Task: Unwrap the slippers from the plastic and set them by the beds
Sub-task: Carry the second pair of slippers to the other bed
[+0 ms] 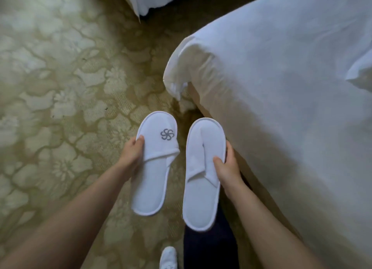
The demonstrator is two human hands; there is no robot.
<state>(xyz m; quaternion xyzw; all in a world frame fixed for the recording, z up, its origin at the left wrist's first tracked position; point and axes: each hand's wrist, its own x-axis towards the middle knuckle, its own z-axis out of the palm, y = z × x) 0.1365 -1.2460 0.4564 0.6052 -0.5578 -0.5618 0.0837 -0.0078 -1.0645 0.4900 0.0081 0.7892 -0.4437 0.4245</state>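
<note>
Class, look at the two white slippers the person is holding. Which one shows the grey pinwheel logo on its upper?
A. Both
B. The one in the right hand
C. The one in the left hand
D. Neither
C: the logo sits on the toe cover of the slipper in the left hand; the slipper in the right hand has a plain, twisted upper.

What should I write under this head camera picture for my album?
Left hand and right hand each hold an unwrapped white slipper, logo slipper and plain slipper, above patterned carpet beside a bed.
</note>
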